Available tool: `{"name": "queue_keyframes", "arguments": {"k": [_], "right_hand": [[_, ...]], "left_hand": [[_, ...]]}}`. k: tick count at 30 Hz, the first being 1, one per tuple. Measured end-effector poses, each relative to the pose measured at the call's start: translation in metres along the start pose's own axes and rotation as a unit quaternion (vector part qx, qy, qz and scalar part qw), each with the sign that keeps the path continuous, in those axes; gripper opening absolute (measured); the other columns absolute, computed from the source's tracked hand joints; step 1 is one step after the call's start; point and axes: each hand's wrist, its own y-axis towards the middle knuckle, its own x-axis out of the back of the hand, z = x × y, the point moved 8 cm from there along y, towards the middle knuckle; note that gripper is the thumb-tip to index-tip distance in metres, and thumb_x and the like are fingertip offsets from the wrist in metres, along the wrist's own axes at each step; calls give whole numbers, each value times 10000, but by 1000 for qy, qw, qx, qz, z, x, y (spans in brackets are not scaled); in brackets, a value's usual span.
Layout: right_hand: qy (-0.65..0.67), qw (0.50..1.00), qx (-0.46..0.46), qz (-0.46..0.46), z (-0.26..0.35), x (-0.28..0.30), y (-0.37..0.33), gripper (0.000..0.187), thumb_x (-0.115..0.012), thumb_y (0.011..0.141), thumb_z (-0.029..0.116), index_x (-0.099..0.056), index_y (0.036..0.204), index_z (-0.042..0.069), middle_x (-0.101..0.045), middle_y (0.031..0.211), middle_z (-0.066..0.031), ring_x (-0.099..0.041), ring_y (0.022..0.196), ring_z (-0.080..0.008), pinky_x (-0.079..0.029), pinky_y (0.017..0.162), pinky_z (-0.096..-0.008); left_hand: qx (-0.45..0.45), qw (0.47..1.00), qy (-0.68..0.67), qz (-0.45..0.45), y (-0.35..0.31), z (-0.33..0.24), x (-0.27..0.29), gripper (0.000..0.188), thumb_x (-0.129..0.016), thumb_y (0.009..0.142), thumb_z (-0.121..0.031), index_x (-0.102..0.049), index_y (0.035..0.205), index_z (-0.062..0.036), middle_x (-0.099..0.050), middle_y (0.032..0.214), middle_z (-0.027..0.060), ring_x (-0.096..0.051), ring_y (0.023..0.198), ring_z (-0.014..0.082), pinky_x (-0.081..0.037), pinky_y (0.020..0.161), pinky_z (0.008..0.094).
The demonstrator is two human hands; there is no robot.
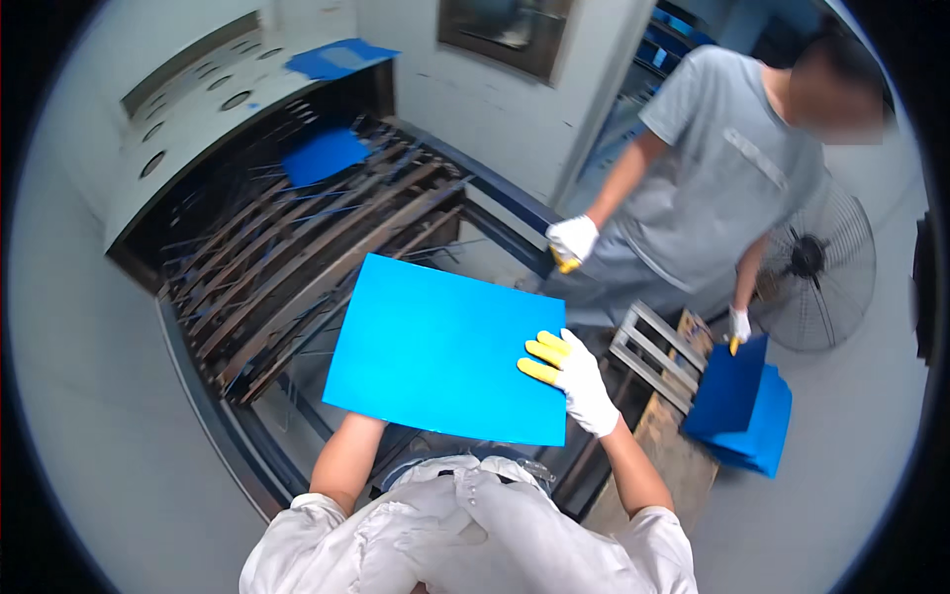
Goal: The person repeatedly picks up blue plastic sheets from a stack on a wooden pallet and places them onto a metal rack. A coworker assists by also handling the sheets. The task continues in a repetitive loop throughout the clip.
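Note:
A bright blue flat sheet (445,346) with a smooth face is held up in front of my body. My right hand (586,391), in a white glove with yellow fingertips, grips its right edge, with several fingers lying on the top face. From the lower left, my left forearm (348,460) reaches beneath the sheet, which hides that hand and its fingers. Below and beyond the sheet is a dark metal rack (297,257) of long slats. Another blue sheet (325,156) lies at the rack's far end.
A co-worker (732,168) in a grey shirt and gloves stands at the right, one hand at a stack of blue sheets (737,426). Near it are a wooden board (653,465), a slatted frame (658,356) and a floor fan (816,262). A perforated pale panel (213,104) stands far left.

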Motion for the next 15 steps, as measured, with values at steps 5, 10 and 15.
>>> {"name": "queue_keyframes", "arguments": {"k": [5, 10, 15], "right_hand": [[175, 978, -96, -66, -52, 19, -75, 334, -398, 764, 184, -549, 1052, 109, -533, 1084, -89, -485, 1022, -275, -334, 913, -345], [366, 841, -390, -76, -104, 0, -155, 309, -519, 773, 125, -522, 1070, 40, -578, 979, -106, -532, 790, -177, -416, 721, -272], [339, 768, -516, -170, -152, -12, -256, 249, -548, 768, 211, -552, 781, -37, -536, 598, -60, -420, 526, -108, -389, 503, -277]], "left_hand": [[51, 994, 83, 44, 49, 65, 16, 497, -487, 743, -514, -513, 955, -65, -508, 1004, 134, -452, 972, 287, -334, 856, 449], [98, 980, 144, -102, 60, 133, 46, 648, -522, 697, -568, -420, 1068, -46, -437, 1110, 106, -425, 1020, 260, -349, 863, 436], [147, 960, 167, -169, 58, 192, 96, 686, -520, 726, -529, -307, 1184, -65, -373, 1199, 107, -384, 1087, 262, -355, 869, 438]]}}
